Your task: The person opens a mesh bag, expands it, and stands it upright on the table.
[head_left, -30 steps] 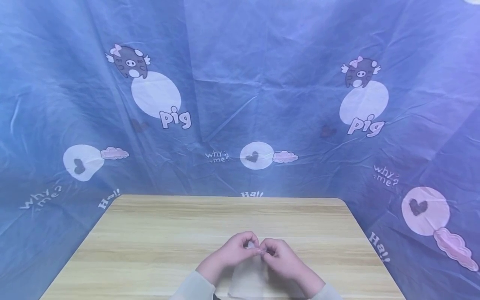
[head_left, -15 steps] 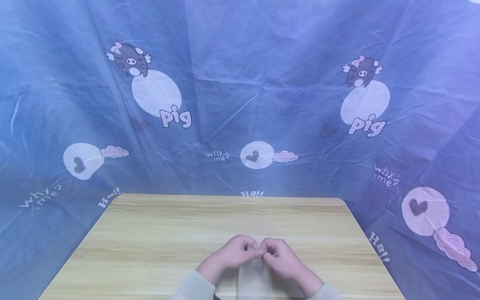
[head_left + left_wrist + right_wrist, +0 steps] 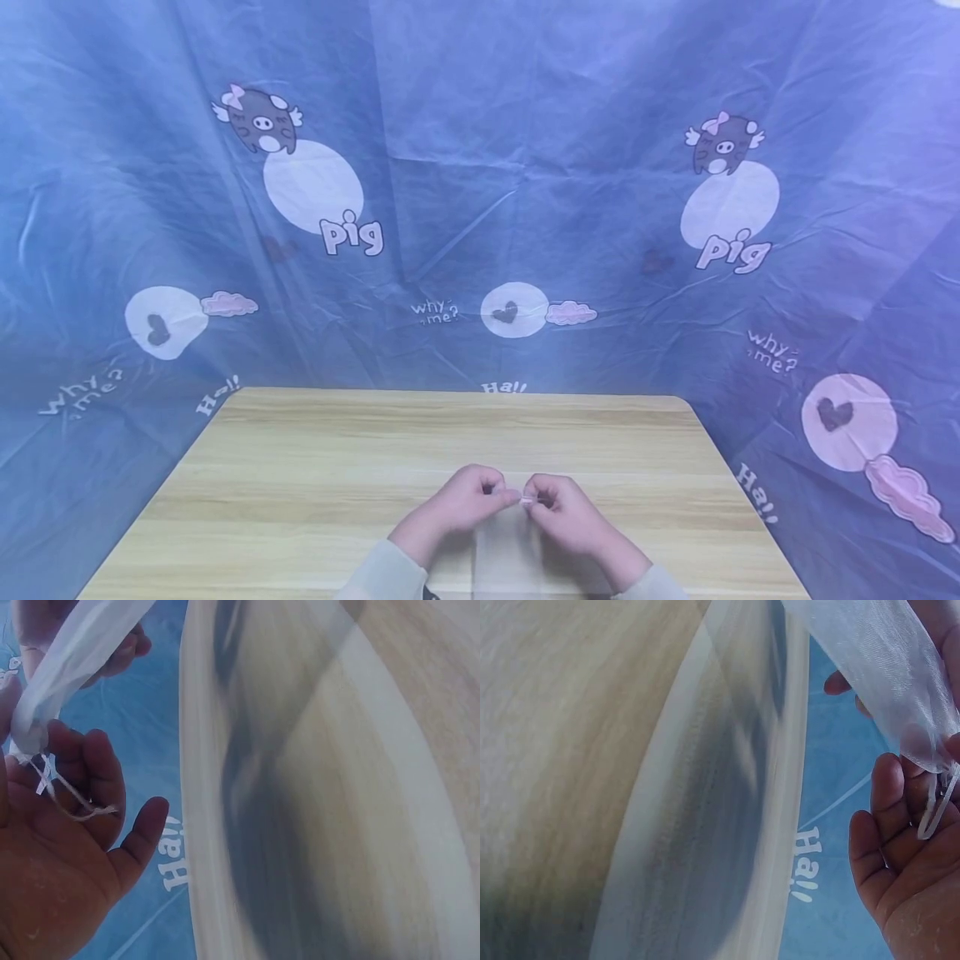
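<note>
A sheer white drawstring pouch (image 3: 506, 557) hangs from both hands over the near part of the table, so translucent that the wood shows through it. My left hand (image 3: 468, 500) pinches its gathered mouth between thumb and index finger. Close beside it, my right hand (image 3: 564, 512) pinches the same end, with a small gap between the two hands' fingertips. In the left wrist view a thin drawstring (image 3: 84, 816) dangles across the fingers below the bunched pouch (image 3: 79, 656). The right wrist view shows a string loop (image 3: 928, 825) hanging by the curled fingers, under the sheer fabric (image 3: 881, 664).
The pale wood-grain table (image 3: 337, 450) spreads in front of and around the hands. Blue printed cloth (image 3: 450, 208) with pigs and lettering hangs behind the table and along both sides.
The pouch has shifted slightly right and hangs straighter than a second ago. My left hand has drawn slightly left, and a small gap has opened between the two hands' fingertips.
</note>
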Demonstrator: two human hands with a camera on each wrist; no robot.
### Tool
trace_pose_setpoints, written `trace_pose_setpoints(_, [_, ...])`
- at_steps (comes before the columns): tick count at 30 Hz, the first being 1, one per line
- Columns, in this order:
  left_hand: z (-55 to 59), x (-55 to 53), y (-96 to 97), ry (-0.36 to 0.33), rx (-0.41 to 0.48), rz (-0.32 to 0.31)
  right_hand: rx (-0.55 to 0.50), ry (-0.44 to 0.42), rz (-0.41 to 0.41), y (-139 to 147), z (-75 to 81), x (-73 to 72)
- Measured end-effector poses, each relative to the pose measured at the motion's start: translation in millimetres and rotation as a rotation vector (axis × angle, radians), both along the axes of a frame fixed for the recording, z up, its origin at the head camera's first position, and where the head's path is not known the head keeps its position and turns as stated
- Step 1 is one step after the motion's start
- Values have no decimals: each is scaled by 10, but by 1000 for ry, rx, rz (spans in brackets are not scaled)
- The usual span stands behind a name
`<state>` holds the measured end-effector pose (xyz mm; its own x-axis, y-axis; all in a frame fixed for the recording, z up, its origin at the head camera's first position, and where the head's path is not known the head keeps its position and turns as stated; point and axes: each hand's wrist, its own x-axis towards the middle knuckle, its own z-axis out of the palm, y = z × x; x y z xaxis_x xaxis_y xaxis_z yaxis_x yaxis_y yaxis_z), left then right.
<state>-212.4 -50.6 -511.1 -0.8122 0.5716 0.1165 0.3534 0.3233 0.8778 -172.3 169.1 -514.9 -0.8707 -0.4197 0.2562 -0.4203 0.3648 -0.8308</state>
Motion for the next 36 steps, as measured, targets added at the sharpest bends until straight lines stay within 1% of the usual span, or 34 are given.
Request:
trace_pose_setpoints(5, [-17,-16,-13,-3,23,30,-10,12,27,16,-6,-12])
trace_pose_setpoints(9, [-35,-49,-33,14,79,69,1,26,21,51,-30,-20])
trace_pose_setpoints(13, [-52,-86,-52,46,110,79,8,34,10,74,-39,-27])
trace_pose_setpoints(15, [-62,-94,-56,56,102,76,9,37,7,70,-33,-32])
trace_pose_setpoints(18, [-64,-88,-64,36,88,85,15,36,-5,54,-23,-29])
trace_pose_setpoints(23, [-55,-76,-82,-22,67,108,6,19,-13,42,-11,-8])
trace_pose_setpoints(30, [-49,-82,-75,-17,65,119,-18,-30,-34,41,1,-12])
trace_pose_setpoints(34, [-52,-81,-69,-34,102,136,-49,-27,-50,41,-5,-25])
trace_pose_setpoints(36, [-51,-85,-65,-61,148,150,-80,-23,-56,45,-12,-36])
